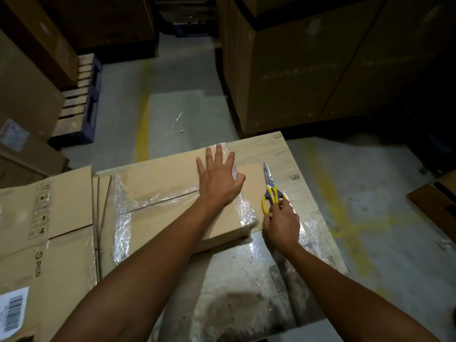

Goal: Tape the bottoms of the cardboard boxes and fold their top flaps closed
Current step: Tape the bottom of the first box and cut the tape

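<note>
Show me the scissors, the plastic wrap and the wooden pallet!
scissors (pixel 268 176): head view, on the metal blades.
plastic wrap (pixel 121 213): head view, on its crinkled left edge.
wooden pallet (pixel 76 104): head view, on its top slats.

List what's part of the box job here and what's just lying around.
Job: plastic-wrapped stack of flat boxes, left hand pressing it, scissors, right hand gripping them, flat PICO box.
Lying about: wooden pallet, big cartons, floor scrap.
</note>
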Available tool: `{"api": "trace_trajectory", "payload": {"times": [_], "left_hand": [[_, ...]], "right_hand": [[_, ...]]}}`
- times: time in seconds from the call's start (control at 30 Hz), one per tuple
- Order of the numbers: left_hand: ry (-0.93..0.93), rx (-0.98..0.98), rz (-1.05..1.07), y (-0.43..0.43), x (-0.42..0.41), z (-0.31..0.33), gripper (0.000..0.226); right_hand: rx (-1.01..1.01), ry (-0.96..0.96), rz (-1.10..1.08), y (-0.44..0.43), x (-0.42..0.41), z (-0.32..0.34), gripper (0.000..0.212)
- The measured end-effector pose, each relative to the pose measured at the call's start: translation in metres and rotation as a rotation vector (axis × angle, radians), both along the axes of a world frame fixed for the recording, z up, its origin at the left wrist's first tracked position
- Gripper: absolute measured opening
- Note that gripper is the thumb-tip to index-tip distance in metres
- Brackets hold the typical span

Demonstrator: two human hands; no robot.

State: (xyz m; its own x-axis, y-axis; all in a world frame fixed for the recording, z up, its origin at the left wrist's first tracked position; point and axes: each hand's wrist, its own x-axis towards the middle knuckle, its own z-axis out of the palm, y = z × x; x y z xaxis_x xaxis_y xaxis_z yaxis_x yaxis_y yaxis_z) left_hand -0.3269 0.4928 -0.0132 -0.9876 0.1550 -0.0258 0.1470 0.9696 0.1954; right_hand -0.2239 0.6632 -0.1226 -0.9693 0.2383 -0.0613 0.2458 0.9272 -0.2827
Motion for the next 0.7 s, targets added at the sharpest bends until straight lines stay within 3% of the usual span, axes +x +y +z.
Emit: {"api": "trace_trajectory", "payload": {"times": [0.1,0.2,0.37,0.5,0.63,0.7], "left_hand": [[0.007,0.054,-0.041,-0.003,0.004,0.001,0.065],[0.027,0.118,-0.104,-0.013,0.014,0.003,0.061],[0.042,0.046,-0.192,-0.044,0.036,0.002,0.059],[0.029,-0.004,-0.138,-0.080,0.052,0.002,0.058],[0.018,-0.071,-0.043,-0.124,0.068,0.005,0.057],[0.009,-0.095,0.000,-0.145,0.079,0.008,0.057]], "right_hand": [[-0.180,-0.039,-0.256,-0.002,0.000,0.006,0.037],[-0.217,-0.180,-0.351,-0.004,-0.006,0.013,0.044],[-0.302,-0.326,-0.390,0.004,-0.011,0.030,0.026],[-0.564,-0.224,-0.492,-0.006,-0.007,0.047,0.024],[-0.824,0.035,-0.527,-0.043,-0.006,0.086,0.005],[-0.858,0.154,-0.503,-0.062,-0.004,0.109,0.014]]}}
